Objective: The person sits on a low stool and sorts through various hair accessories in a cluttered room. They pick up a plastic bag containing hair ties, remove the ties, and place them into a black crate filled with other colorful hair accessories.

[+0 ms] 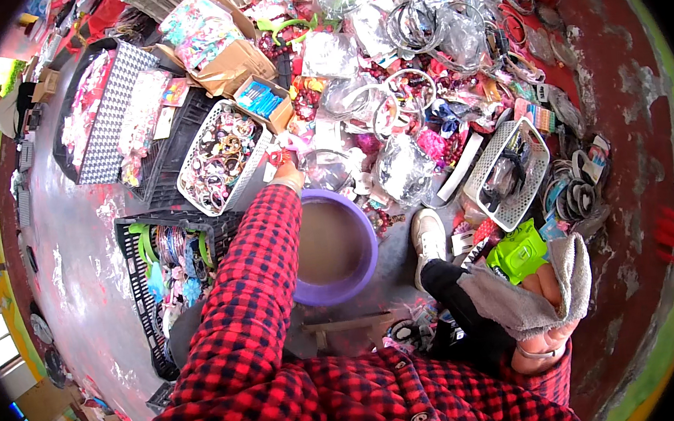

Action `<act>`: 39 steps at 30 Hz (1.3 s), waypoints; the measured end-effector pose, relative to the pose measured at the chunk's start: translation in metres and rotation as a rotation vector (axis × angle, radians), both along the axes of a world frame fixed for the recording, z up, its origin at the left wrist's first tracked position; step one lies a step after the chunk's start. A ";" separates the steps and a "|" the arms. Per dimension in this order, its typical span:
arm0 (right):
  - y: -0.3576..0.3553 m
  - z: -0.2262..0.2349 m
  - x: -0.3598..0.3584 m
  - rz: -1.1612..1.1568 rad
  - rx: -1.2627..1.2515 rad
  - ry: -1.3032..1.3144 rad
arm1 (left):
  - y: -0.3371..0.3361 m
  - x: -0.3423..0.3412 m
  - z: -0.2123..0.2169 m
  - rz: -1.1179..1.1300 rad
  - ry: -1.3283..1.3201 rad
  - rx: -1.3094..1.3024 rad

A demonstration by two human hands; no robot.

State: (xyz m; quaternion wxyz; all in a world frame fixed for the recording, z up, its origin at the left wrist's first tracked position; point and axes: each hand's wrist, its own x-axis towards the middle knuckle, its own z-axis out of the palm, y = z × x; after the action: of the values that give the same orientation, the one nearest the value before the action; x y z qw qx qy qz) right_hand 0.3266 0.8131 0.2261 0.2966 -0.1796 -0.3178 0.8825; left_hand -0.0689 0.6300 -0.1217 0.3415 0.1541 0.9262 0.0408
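Note:
My left hand (289, 173) reaches past the purple basin (371, 248) to the edge of the heap. Its fingers look closed around a small red and pink thing whose kind I cannot make out. Brownish water fills the basin. On the right, my right hand (547, 338) grips a grey cloth (574, 276), which drapes over the hand and hangs across my knee; some fingertips show between its folds. Close to the left hand stands a white basket (245, 173) full of hair ties, with a small carton of blue packets (263, 101) behind it.
Hair bands and plastic-wrapped goods (405, 168) heap up ahead. A white basket (536, 153) and a green wipes pack (519, 252) lie at right. Left are a black crate (140, 296) of headbands and a checked box (116, 109). My shoe (429, 242) is beside the basin.

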 end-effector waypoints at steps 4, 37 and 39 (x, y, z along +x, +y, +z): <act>0.002 0.007 -0.019 -0.041 -0.214 -0.110 | -0.004 -0.002 -0.042 0.018 0.032 -0.007; -0.054 0.016 -0.114 0.370 2.375 -0.884 | -0.032 0.040 0.367 0.392 -0.854 1.990; -0.078 0.028 -0.134 0.735 2.031 -1.309 | -0.054 0.055 0.383 0.493 -0.921 2.016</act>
State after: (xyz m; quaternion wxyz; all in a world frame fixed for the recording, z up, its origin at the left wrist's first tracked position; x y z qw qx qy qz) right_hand 0.1922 0.7349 0.2537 -0.1740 -0.1749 -0.9689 0.0177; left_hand -0.0134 0.5755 0.2613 0.3525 0.1427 0.2627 0.8868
